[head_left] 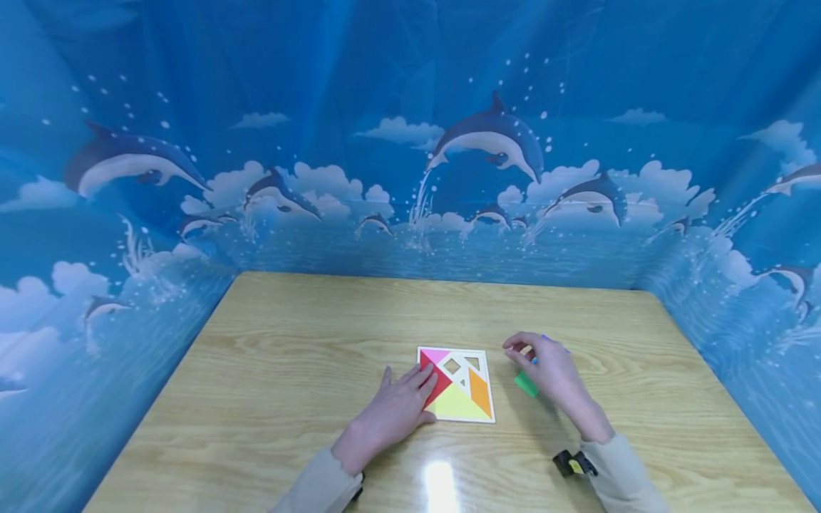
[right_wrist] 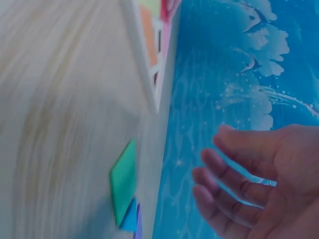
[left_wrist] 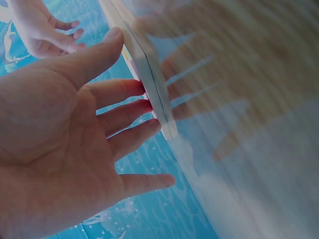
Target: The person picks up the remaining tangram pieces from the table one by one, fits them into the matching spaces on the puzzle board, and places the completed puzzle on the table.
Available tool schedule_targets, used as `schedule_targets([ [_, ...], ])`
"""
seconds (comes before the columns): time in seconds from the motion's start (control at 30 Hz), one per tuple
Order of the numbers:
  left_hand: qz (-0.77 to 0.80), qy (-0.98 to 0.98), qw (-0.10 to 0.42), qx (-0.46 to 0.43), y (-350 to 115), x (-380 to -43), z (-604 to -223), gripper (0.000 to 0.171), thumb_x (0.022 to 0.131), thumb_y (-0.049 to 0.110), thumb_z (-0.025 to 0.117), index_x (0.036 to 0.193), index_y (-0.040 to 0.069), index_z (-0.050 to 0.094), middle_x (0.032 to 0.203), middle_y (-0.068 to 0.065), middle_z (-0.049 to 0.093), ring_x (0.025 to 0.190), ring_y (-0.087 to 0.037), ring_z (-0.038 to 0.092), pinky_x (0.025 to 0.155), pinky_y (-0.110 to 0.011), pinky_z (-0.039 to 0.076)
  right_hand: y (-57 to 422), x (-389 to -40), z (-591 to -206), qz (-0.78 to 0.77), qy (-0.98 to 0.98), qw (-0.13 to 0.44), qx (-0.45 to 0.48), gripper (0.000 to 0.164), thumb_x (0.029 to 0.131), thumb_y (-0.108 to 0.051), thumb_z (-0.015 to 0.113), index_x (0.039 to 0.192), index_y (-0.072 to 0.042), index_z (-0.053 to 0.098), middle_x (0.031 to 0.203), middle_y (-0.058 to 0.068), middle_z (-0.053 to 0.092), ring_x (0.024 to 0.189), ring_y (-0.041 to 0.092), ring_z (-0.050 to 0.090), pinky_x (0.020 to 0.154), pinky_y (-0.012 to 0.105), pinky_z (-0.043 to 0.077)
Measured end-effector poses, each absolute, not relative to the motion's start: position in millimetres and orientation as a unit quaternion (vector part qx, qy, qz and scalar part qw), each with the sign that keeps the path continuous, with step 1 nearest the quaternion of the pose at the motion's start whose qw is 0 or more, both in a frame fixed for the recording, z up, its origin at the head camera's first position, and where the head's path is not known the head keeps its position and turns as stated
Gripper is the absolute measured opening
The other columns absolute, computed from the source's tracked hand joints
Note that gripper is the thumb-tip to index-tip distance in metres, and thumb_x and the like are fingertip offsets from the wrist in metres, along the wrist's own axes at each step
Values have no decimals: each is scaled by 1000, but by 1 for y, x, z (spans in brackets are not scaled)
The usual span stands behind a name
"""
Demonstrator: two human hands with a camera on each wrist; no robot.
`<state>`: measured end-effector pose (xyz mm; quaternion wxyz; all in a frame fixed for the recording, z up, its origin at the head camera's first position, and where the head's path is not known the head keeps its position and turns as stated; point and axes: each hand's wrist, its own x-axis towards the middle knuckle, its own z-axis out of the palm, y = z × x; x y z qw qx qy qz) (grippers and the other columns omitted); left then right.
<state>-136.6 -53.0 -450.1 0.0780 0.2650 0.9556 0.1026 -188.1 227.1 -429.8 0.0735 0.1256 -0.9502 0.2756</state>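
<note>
A square tangram board (head_left: pixel 489 399) with a white frame lies on the table, holding pink, red, yellow and orange pieces. Several cut-outs in it show no piece. My left hand (head_left: pixel 399 406) lies over its left side, the fingers straight and spread, with fingertips on the red triangle (head_left: pixel 442 388). To the board's right my right hand (head_left: pixel 554 367) hovers above the table with loosely bent fingers; nothing shows between them. Below it are a green piece (right_wrist: pixel 124 181), a blue piece (right_wrist: pixel 129 217) and a purple piece (right_wrist: pixel 139 224), partly hidden by the hand in the head view.
The wood-grain table (head_left: pixel 288 342) has a glare spot near its front. A blue curtain (head_left: pixel 385 92) printed with dolphins stands around its back and sides. A black and yellow device (head_left: pixel 574 464) is worn at the right wrist.
</note>
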Motion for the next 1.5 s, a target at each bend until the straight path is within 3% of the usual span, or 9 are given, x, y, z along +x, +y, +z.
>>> schedule_targets([
  [0.27,104,956,78,265,-53,-136,-449,68,97,42,65,153,8,45,163,-8,34,151,-28,32,116,-68,26,243,-177,-435,195,-970,75,122,22,85,-9,80,104,-1,74,94,9,69,80,26,68,66,42,57],
  [0.67,99,956,78,265,-53,-136,-450,68,97,42,65,153,8,45,164,-7,34,151,-27,32,116,-67,26,247,-173,-443,135,-987,-26,83,46,79,-22,85,114,4,70,110,21,68,100,42,66,85,56,55],
  [1.2,103,955,77,266,-53,-136,-449,67,97,40,66,152,8,46,163,-8,35,150,-28,33,116,-68,27,245,-184,-445,194,-976,-68,75,41,72,-4,88,107,-1,66,101,10,69,95,30,65,87,50,55],
  [1.5,105,955,80,265,-53,-135,-447,68,96,40,66,152,8,46,163,-8,35,150,-28,32,116,-67,26,243,-185,-441,234,-966,-30,106,28,83,4,75,106,-11,69,96,9,71,89,29,67,75,47,56],
])
